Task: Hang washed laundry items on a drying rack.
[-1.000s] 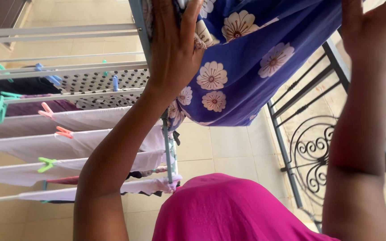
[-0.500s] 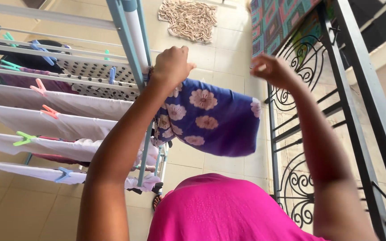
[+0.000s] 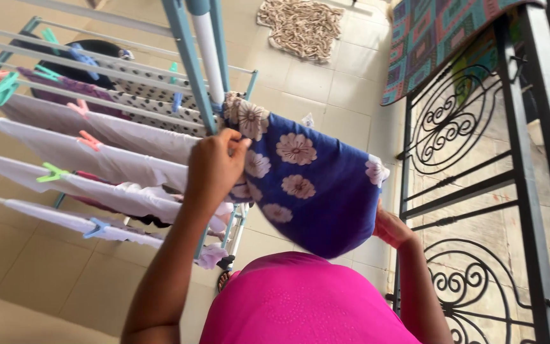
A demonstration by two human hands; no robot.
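**Flowered cloth on the drying rack**

Nearest the camera is the person's bright pink top (image 3: pixel 307 299). Just beyond it, the left hand (image 3: pixel 216 167) is closed, pinching the blue cotton cloth printed with pale flowers (image 3: pixel 313 191) at its upper left edge, right beside the light blue metal frame of the drying rack (image 3: pixel 189 57). The right hand (image 3: pixel 391 228) is under the cloth's lower right corner, touching it; whether its fingers are closed on the fabric cannot be told, as the cloth hides them.

The cloth drapes from the rack's end and sags between the hands. It looks light, soft and limp, so it is best held at corners or along the hem.

Farther off, white garments hang pegged along the rails with coloured plastic pegs (image 3: pixel 52 172). A dark wrought-iron railing (image 3: pixel 510 165) stands right, with a patterned rug over it, and a beige woven mat (image 3: pixel 300 25) lies on the tiled floor.
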